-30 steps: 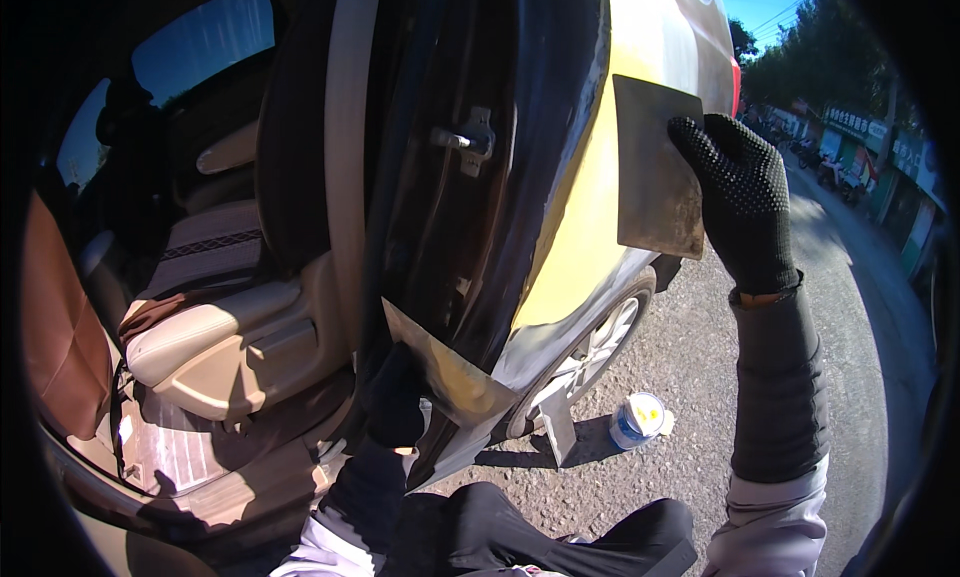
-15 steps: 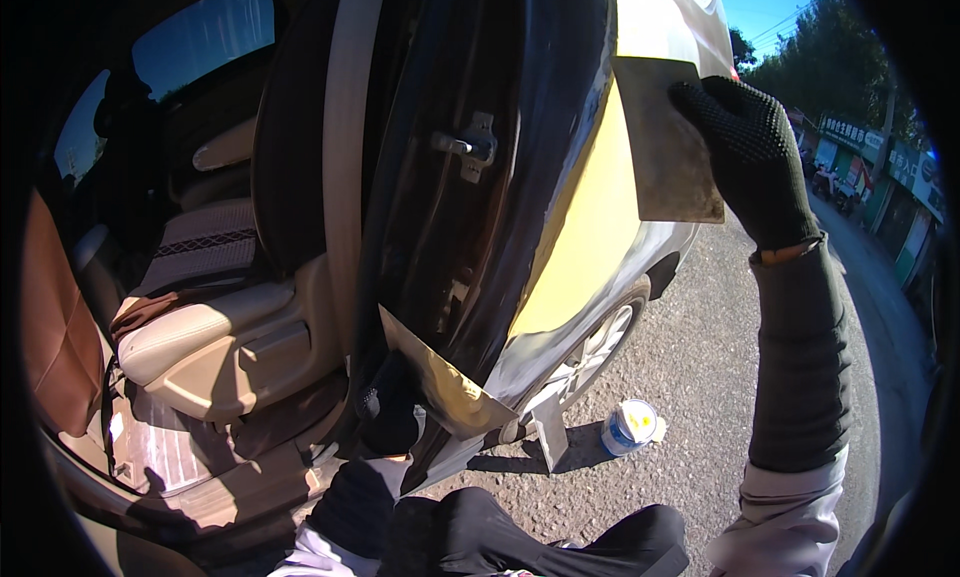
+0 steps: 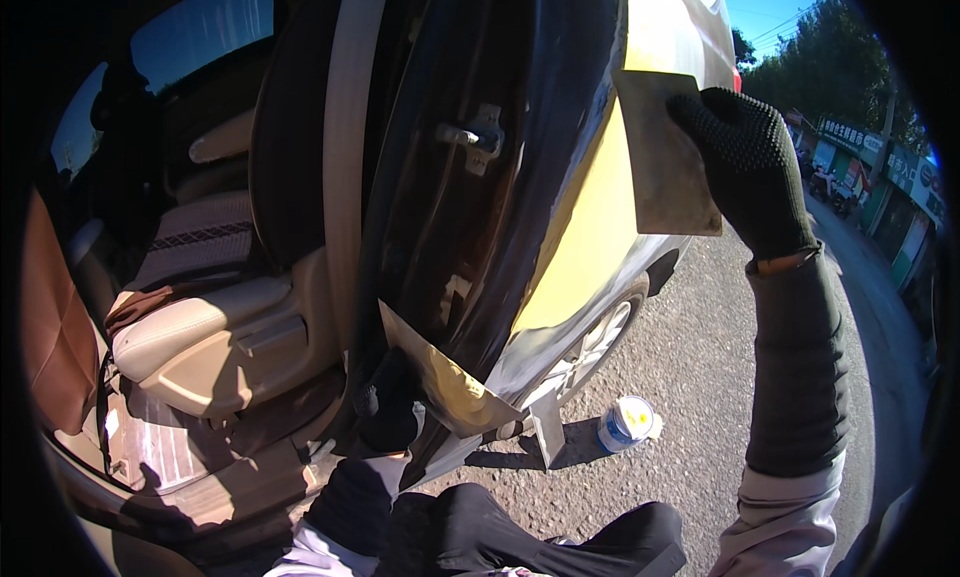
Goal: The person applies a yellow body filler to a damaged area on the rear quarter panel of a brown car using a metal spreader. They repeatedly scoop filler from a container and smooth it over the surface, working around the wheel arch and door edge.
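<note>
My right hand [image 3: 745, 167], in a black dotted glove, is closed on a flat metal putty spreader [image 3: 668, 157]. The spreader's far edge lies against the yellow filler [image 3: 575, 247] that coats the car's rear side panel [image 3: 655, 17]. Low on the left, my gloved left hand [image 3: 390, 402] grips a second metal plate [image 3: 450, 382], tilted and smeared with yellow putty. This plate is close to the lower door opening, beside the black door jamb [image 3: 480, 227]; whether it touches the car I cannot tell.
An open tub of putty [image 3: 627, 424] stands on the asphalt [image 3: 690, 377] near the rear wheel [image 3: 595, 352]. Another small grey plate [image 3: 546, 427] is upright beside the sill. Left of the jamb are the beige seat [image 3: 230, 347] and belt [image 3: 350, 127]. A metal door striker [image 3: 475, 137] sticks out.
My right hand and its spreader have moved slightly down along the panel. The left hand and the putty-smeared plate have stayed nearly still.
</note>
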